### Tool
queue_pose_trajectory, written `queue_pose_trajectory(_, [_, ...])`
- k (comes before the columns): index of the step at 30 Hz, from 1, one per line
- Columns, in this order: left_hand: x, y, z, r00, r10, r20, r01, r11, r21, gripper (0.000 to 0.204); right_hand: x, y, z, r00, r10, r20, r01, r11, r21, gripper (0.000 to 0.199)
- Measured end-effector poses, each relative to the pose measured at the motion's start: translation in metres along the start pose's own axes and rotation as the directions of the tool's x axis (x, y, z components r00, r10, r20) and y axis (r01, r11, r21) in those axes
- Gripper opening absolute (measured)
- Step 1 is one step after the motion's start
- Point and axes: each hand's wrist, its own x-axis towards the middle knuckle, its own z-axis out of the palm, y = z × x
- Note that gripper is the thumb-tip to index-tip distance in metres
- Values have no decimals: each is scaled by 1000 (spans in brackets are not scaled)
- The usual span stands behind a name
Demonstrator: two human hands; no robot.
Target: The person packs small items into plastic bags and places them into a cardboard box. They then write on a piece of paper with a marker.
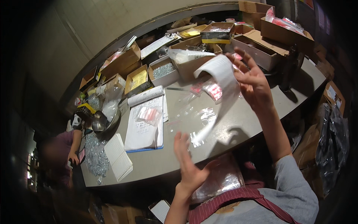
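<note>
A long white paper sheet [226, 79] curls over at its top and slants down toward the table, its lower part blurred. My raised right hand [255, 82] has the sheet's right edge at its thumb and fingers. Fingers stretched and apart, my left hand [187, 170] is over the table's near edge, holding nothing, below the sheet's lower end. Small clear plastic bags [207, 115] lie flat beneath the sheet. Behind it are bags with red print [213, 90]. Left of them, an open notebook [140, 128] with handwriting carries another small clear bag [149, 115].
Open boxes of small parts, one with metal pieces [163, 70], line the table's [164, 164] far side. At left are a metal bowl [116, 120], a heap of small shiny pieces [96, 155] and a notepad [118, 156]. A dark upright object [290, 71] stands right. Another person's hand [73, 158] rests at the left edge.
</note>
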Motion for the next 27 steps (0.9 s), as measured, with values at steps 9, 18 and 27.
queue_pose_trajectory(9, [-22, 24, -6, 989, 79, -122, -100, 979, -175, 35, -103, 80, 14, 892, 445, -85, -363, 815, 452, 61])
queue_pose_trajectory(18, [-58, 110, -138, 892, -309, -329, 114, 859, -498, 61, -128, 90, 34, 871, 440, 220, -374, 883, -284, 31])
queue_pose_trajectory(27, [-8, 73, -115, 651, -483, 586, 500, 853, 149, 49, -117, 78, 78, 650, 283, 705, 165, 854, -494, 35])
